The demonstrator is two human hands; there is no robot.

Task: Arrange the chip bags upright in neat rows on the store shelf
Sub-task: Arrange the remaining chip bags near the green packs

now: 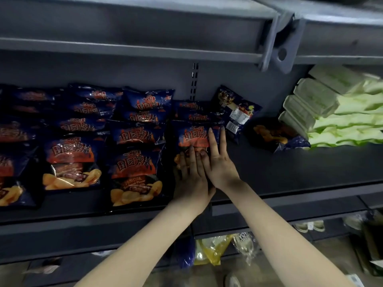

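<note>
Dark blue chip bags with red and orange print stand in rows on the grey shelf [290,175]. Both hands press flat on the front bag [192,137] of the rightmost row. My left hand [191,177] covers its lower part with straight fingers. My right hand [217,160] lies beside it, fingers stretched up along the bag's right edge. One loose bag [236,112] leans back side out against the rear wall to the right. Another bag [275,135] lies flat further right.
Rows of the same bags [134,162] fill the shelf to the left. Pale green packs [342,112] are stacked at the far right. An upper shelf [145,48] overhangs. Below, a lower shelf holds yellow and clear packets [215,249].
</note>
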